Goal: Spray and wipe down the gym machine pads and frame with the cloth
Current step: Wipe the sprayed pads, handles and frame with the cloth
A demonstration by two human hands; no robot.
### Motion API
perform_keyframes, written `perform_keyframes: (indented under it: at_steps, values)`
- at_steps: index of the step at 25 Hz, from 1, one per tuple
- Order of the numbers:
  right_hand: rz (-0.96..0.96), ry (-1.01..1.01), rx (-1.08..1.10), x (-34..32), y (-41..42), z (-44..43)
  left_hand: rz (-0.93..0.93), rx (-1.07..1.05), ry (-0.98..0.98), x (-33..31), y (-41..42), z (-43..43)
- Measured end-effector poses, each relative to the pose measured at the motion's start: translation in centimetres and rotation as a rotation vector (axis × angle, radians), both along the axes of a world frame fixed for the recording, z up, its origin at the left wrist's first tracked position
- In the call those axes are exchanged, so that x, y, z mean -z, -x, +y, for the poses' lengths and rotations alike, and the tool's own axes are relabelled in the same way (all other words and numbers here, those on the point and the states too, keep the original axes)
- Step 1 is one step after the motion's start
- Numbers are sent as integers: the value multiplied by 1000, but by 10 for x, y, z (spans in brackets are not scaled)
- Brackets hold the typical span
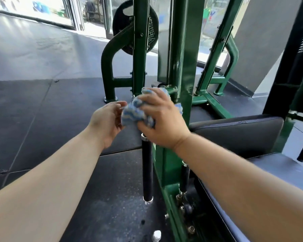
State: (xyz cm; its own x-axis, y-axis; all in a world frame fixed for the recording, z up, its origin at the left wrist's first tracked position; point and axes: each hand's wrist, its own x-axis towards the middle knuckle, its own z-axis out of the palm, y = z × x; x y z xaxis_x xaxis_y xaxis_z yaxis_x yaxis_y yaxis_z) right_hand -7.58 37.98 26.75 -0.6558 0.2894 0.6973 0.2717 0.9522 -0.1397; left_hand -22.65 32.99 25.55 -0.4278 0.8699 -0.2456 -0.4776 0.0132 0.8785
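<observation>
Bunched blue-and-white cloth [132, 113] gripped in right hand [162, 119], fingers curled over it, held in front of green frame upright [184, 49] and just above the top of a black foam grip [147, 168]. Left hand [107, 123] at the cloth's left edge, thumb and fingertips drawn together there; pinching or only touching, cannot tell. Black pad [238, 131] beside right wrist, weight plate [120, 23] farther back on the frame, dark rubber floor [42, 119] below, small white object [156, 235] at bottom edge.

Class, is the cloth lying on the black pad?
No, the right hand grips the cloth in front of the green frame, off the pad.
</observation>
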Motion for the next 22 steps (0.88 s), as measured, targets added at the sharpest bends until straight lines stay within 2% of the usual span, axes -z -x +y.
perform_keyframes:
  at_steps: [2, 3, 5, 6, 7, 9, 10, 11, 12, 13, 15, 16, 17, 18, 19, 22]
  values:
    - [-18, -41, 1, 36, -14, -18, -8, 81, 27, 0, -6, 1]
    - [8, 32, 23, 50, -14, -29, -7, 118, 52, -2, -11, -2]
    - [203, 367, 127, 56, -5, -52, 1, 172, 73, -4, -23, 0]
    - [353, 604, 195, 50, 3, -58, -16, 183, 48, -3, -30, 1]
    - [555, 849, 233, 41, 11, -52, -43, 183, 4, -3, -36, 2]
    - [985, 1256, 165, 6, 23, -22, -68, 116, -15, -4, -42, 4]
    - [1086, 1473, 129, -11, 28, -6, -76, 81, 0, -3, -40, 5]
    - [1098, 1649, 94, -24, 33, 2, -82, 56, 15, -1, -37, 5]
    - [1049, 1743, 87, -27, 34, 3, -85, 40, 27, 1, -34, 5]
    - [969, 1750, 103, -25, 32, 0, -83, 25, 31, 2, -30, 4]
    - [713, 1636, 212, -3, 20, -18, -72, 1, 35, 6, -24, 8]
    - [597, 1669, 234, 9, 12, -26, -70, -4, 42, 6, -23, 11]
    - [467, 1836, 178, 19, 4, -25, -73, -2, 44, 6, -23, 13]
    - [418, 2009, 86, 19, -1, -19, -83, -1, 35, 5, -25, 18]
    - [524, 2083, 47, 13, -5, -7, -92, 7, 22, 4, -28, 22]
    - [1170, 1873, 324, -13, 5, 43, -114, 24, -14, 4, -37, 27]
